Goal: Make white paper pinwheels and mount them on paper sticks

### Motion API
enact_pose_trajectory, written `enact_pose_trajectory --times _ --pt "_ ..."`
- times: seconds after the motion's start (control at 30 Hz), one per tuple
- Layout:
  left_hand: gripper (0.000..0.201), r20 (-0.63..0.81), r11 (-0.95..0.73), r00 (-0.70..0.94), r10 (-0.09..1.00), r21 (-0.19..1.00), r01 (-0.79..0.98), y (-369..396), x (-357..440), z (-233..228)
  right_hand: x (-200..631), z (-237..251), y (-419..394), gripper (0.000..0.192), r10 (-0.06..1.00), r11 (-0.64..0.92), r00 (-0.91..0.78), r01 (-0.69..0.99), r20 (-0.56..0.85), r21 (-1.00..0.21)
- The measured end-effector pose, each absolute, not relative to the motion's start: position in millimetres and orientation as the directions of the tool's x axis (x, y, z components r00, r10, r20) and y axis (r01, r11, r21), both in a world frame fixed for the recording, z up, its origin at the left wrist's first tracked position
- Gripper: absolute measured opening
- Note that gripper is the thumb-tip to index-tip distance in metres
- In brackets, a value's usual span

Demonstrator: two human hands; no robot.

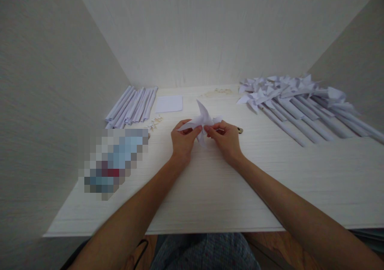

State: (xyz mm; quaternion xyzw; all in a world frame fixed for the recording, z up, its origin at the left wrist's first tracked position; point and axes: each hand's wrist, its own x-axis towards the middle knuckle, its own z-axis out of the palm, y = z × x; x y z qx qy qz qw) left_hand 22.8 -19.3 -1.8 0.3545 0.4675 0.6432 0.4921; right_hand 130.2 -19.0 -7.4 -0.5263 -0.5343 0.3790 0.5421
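Your left hand [182,143] and right hand [229,143] both pinch white folded-paper pinwheel [203,113] near centre, presumably to hold blades gathered. White rolled-paper tubes [132,107] lie left, apart from hands.

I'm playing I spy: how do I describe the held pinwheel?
Find the table, then the left hand and right hand over it. The pinwheel is pinched between them. It alone is held; the other pinwheels lie piled on the right.
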Motion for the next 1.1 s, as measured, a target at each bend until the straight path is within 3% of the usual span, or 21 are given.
enact_pose_trajectory --times 1.1 --pt "0.026 0.074 -0.148 -0.313 0.947 0.964 -0.219 -20.2 25.3 -1.1 129.6 -9.3 -20.8 0.018 0.928 0.273 0.186 0.251 0.323 -0.929"
